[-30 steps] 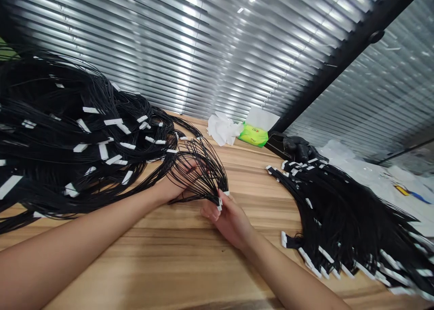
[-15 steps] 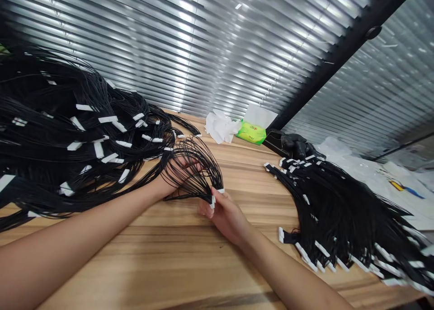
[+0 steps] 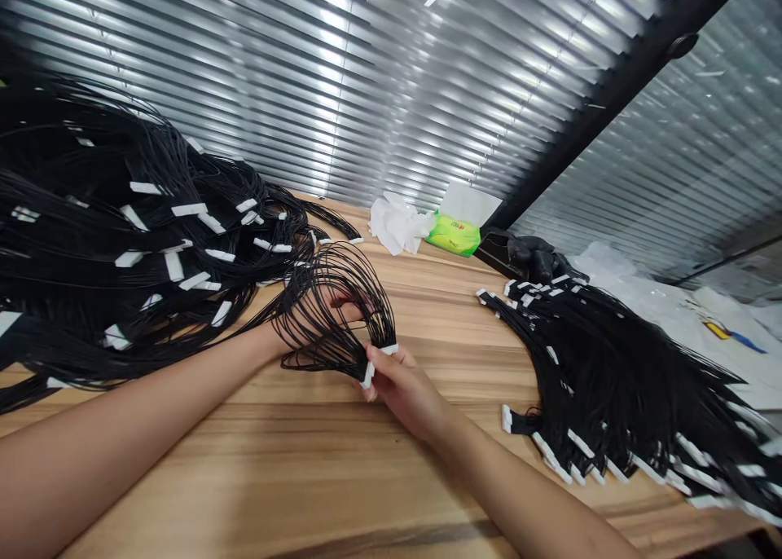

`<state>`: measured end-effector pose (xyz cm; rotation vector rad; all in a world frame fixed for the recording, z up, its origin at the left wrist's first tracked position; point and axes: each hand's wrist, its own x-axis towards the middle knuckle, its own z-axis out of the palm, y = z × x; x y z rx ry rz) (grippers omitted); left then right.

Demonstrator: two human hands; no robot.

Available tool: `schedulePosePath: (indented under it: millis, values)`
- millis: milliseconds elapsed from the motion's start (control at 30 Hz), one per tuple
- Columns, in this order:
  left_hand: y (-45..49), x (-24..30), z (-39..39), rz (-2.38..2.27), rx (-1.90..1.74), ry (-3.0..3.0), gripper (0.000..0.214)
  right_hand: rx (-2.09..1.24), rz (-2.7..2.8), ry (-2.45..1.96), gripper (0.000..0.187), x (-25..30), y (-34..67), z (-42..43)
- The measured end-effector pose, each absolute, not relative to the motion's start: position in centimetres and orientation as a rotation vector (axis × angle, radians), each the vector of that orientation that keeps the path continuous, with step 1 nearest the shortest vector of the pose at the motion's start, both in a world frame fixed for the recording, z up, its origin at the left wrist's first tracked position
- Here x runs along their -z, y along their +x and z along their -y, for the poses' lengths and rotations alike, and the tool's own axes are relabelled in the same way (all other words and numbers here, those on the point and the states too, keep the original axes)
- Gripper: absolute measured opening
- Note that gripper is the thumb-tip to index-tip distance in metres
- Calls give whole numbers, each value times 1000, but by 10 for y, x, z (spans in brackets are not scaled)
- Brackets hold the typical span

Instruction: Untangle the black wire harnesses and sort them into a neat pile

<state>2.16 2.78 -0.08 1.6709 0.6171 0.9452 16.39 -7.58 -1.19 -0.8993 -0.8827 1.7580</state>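
Near the table's middle, a black wire harness [image 3: 380,298] with white connectors arches in a loose loop. My right hand [image 3: 400,388] is closed on its connector end, thumb pressed over two white connectors [image 3: 368,373] set at an angle to each other. My left hand [image 3: 330,306] reaches in among the looping wires, which cross over its back and wrist. Its visible fingers are bent but apart; the wires partly hide them. Leftward, the harness strands run towards a large heap of similar harnesses [image 3: 73,241].
On the right of the wooden table [image 3: 342,477] lies another pile of black harnesses [image 3: 617,380] with white connectors. Crumpled tissue [image 3: 398,223] and a green tissue pack [image 3: 455,235] are at the back, before metallic blinds [image 3: 293,78]. A yellow-and-blue tool [image 3: 730,335] is farther right.
The connector end in my right hand has moved slightly left and down, turning so both connectors show more. The wire loop has become rounder around my left hand.
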Motion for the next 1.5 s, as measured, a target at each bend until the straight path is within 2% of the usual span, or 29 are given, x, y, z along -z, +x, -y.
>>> schedulePosePath:
  millis: [267, 567, 867, 1267, 1500]
  values:
    - [15, 7, -34, -434, -742, 1747, 18, -1762, 998, -932, 40, 17, 165, 76]
    - [19, 9, -35, -591, -810, 1183, 15, -1741, 888, -936, 37, 14, 164, 75]
    - [14, -7, -27, -579, -746, 1511, 14, -1773, 961, -970, 37, 16, 166, 76]
    - [16, -2, -28, -524, -694, 1476, 17, -1758, 953, -974, 37, 17, 166, 78]
    - [24, 14, -41, -633, -840, 1414, 25, -1541, 904, -1006, 36, 16, 164, 74]
